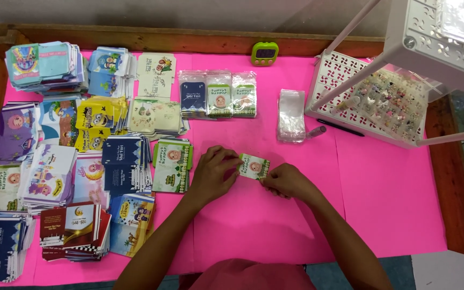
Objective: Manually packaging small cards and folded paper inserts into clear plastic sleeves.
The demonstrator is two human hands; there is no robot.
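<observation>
So we've got both hands meeting at the middle of the frame over the pink tabletop (382, 204). Our left hand (213, 174) and right hand (288, 181) are both pinching one small green-and-white card (254, 166) with a cartoon face on it, the left fingers (233, 160) closed on its left edge and the right fingers on its lower right corner. The card sits just above the tabletop, tilted a bit.

Just left of our left hand there's a stack of matching green cards (171, 165), and the whole left half of the frame is covered in piles of printed cards, blue, yellow, purple, dark red. Up top in the centre are three bagged card packs (218, 94), with a green digital timer (265, 53) above them. A pile of clear plastic sleeves (291, 114) lies right of those, and a white perforated rack (345, 80) with small trinkets fills the upper right.
</observation>
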